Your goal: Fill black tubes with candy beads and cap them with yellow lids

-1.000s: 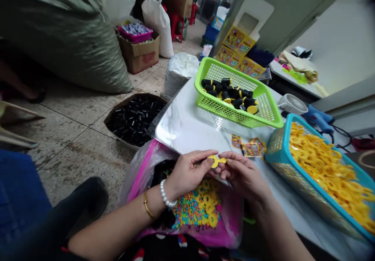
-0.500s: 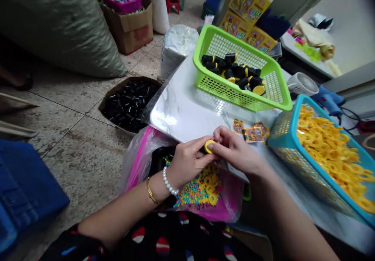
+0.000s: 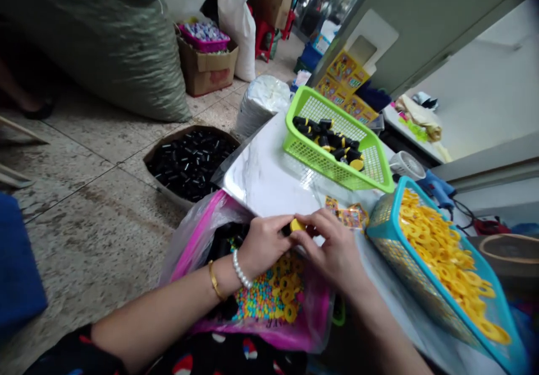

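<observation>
A small black container with a yellow cap (image 3: 297,225) is between my two hands, above the table's near edge. My left hand (image 3: 265,246) is closed around its black body, mostly hidden by the fingers. The thumb and fingers of my right hand (image 3: 330,246) pinch at the yellow cap from the right. Below sits a pink tray (image 3: 196,234) lined with clear plastic. It holds colourful candy beads (image 3: 256,302), yellow ring pieces (image 3: 288,293) and black containers (image 3: 225,240). Printed packets (image 3: 351,216) lie just beyond my right hand.
On the white table (image 3: 256,178), a green basket (image 3: 332,170) holds capped black containers. A blue basket (image 3: 379,220) of yellow rings stands right. On the floor are an open box of black containers (image 3: 191,161), a large sack (image 3: 138,55) and a blue bin (image 3: 19,263).
The view has shifted, bringing more of the far room into sight. My right fingers have moved from a thumb press on the cap's face to its right side. My left hand keeps its hold.
</observation>
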Action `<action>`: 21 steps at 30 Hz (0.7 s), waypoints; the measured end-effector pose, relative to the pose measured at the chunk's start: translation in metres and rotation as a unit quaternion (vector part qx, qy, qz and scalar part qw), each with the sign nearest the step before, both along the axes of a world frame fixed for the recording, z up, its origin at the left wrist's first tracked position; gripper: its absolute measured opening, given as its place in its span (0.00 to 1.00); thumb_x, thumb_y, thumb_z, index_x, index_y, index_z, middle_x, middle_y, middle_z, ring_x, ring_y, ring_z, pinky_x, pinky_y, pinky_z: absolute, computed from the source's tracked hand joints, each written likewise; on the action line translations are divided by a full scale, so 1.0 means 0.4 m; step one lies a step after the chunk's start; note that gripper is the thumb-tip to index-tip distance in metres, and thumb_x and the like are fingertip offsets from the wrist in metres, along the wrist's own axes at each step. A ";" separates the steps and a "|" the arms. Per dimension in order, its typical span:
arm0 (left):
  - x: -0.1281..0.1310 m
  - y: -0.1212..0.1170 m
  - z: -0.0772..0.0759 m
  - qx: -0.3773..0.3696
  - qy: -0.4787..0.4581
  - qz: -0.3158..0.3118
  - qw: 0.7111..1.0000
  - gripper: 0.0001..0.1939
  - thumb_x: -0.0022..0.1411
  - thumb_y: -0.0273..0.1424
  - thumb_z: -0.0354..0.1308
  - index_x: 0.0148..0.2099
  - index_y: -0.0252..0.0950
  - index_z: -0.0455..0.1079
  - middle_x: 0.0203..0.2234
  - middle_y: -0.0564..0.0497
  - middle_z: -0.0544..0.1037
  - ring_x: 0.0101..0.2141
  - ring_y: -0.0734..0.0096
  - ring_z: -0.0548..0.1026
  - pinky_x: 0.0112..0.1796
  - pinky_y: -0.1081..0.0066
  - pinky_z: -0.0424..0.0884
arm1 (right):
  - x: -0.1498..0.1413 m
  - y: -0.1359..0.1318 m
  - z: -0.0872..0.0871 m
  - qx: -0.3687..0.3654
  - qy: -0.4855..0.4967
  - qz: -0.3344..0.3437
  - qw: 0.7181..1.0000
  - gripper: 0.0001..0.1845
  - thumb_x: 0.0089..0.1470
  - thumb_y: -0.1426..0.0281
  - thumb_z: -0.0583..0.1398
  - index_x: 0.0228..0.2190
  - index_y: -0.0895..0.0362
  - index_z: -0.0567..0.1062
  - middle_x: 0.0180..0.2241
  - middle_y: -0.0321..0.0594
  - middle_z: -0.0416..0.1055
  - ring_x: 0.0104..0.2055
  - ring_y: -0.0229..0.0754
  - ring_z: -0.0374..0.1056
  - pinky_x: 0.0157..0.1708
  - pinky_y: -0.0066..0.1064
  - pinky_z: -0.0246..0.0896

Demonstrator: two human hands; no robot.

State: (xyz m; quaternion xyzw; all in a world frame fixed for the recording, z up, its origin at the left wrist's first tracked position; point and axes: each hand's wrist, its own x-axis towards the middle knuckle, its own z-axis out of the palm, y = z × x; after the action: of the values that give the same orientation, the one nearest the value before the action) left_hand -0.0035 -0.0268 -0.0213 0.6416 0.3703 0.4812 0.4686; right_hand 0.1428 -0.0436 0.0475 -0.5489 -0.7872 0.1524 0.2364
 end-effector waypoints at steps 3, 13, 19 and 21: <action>-0.003 -0.004 -0.016 0.007 0.005 0.004 1.000 0.13 0.57 0.22 0.58 0.44 0.36 0.77 0.30 0.54 0.81 0.27 0.75 0.76 0.31 0.78 0.73 | -0.005 -0.014 -0.037 0.018 0.011 -0.008 1.000 0.09 0.57 0.72 0.58 0.41 0.59 0.74 0.31 0.40 0.68 0.30 0.37 0.67 0.30 0.28 0.65; -0.051 -0.006 -0.005 -0.080 -0.099 -0.054 0.990 0.20 0.61 0.33 0.58 0.53 0.29 0.69 0.45 0.38 0.79 0.23 0.74 0.79 0.22 0.77 0.75 | 0.139 0.193 0.170 0.276 0.008 -0.164 0.947 0.17 0.49 0.67 0.65 0.42 0.57 0.78 0.40 0.44 0.76 0.29 0.37 0.69 0.33 0.32 0.66; -0.060 0.024 -0.033 -0.128 -0.121 -0.049 0.983 0.13 0.60 0.38 0.59 0.37 0.31 0.75 0.29 0.46 0.81 0.17 0.80 0.74 0.19 0.79 0.72 | 0.058 -0.053 0.016 -0.014 -0.008 0.052 0.999 0.09 0.56 0.66 0.60 0.31 0.56 0.79 0.27 0.37 0.76 0.27 0.35 0.70 0.29 0.26 0.65; -0.061 0.022 -0.034 -0.122 -0.114 -0.061 0.984 0.13 0.59 0.38 0.60 0.35 0.31 0.75 0.26 0.47 0.81 0.17 0.80 0.73 0.20 0.79 0.71 | 0.050 -0.149 -0.092 -0.104 -0.053 0.069 0.991 0.11 0.58 0.67 0.58 0.31 0.57 0.80 0.27 0.39 0.76 0.28 0.37 0.72 0.30 0.26 0.66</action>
State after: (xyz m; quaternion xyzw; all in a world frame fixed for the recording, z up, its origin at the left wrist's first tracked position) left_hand -0.0278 -0.0181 -0.0351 0.5420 0.3304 0.4731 0.6110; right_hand 0.1628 -0.1031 0.0108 -0.5221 -0.8146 0.2197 0.1249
